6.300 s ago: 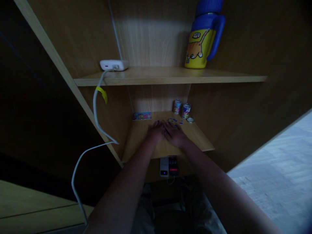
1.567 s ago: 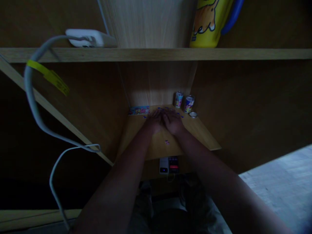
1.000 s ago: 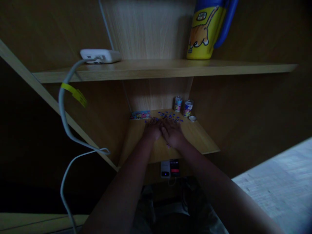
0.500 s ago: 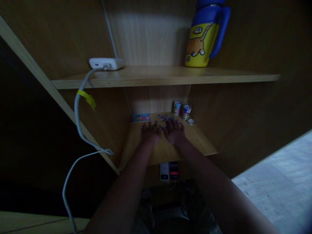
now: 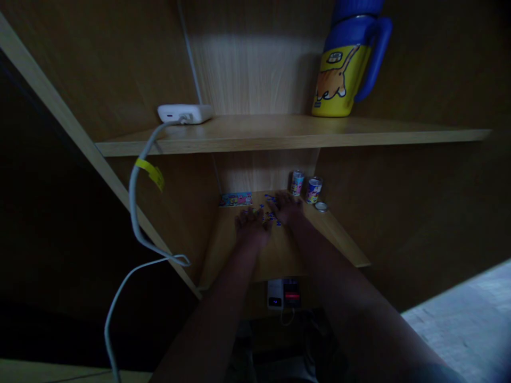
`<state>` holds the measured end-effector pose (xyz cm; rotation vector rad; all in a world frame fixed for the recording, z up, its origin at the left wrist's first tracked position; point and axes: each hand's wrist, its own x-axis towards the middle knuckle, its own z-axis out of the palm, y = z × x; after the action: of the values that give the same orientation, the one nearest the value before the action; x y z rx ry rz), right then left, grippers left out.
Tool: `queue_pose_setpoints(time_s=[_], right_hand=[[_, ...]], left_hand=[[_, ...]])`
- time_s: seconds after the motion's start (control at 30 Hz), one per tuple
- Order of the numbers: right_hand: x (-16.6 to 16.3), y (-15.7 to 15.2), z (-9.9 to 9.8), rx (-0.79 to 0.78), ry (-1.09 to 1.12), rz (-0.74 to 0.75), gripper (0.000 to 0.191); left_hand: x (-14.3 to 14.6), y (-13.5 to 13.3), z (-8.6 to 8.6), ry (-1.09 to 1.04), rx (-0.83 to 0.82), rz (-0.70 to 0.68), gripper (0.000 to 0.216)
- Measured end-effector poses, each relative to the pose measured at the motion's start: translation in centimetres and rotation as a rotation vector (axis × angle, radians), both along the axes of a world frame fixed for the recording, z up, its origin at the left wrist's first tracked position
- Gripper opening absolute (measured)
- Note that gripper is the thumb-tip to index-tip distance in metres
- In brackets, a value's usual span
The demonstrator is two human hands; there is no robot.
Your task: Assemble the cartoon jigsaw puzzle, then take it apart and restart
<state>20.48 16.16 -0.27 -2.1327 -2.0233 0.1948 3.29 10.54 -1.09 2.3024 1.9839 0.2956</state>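
Small dark-blue pieces (image 5: pixel 273 215), which look like puzzle pieces, lie scattered on the lower wooden shelf (image 5: pixel 231 255). My left hand (image 5: pixel 253 226) rests palm down at the near left of the pieces, its fingers spread. Farther back and to the right, my right hand (image 5: pixel 287 208) lies flat over some of them, fingers apart. Whatever is under the palms is hidden. A colourful cartoon picture strip (image 5: pixel 236 199) lies behind my left hand. Beyond my right hand stand two small printed cans, a light-blue can (image 5: pixel 297 183) and a dark-blue can (image 5: pixel 313 190), with a round metal lid (image 5: pixel 321 207) in front.
An upper shelf (image 5: pixel 255 139) crosses above my hands. It bears a white power bank (image 5: pixel 186 113) with a hanging cable (image 5: pixel 133 207) and a blue-and-yellow bottle (image 5: pixel 339 69). Side panels flank the space. Below the lower shelf's front edge sits a small device (image 5: pixel 275 293) with a lit display.
My right hand has moved farther back over the pieces, away from my left hand. Some pieces between the hands have shifted. The camera view has tilted slightly too.
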Motion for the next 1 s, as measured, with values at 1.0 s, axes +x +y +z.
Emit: queue_pose_setpoints(time_s=[1.0], right_hand=[[-1.9, 5.4, -0.6, -0.101, -0.003, 0.130, 0.076]], left_hand=[[1.0, -1.5, -0.6, 0.039, 0.084, 0.073, 0.069]])
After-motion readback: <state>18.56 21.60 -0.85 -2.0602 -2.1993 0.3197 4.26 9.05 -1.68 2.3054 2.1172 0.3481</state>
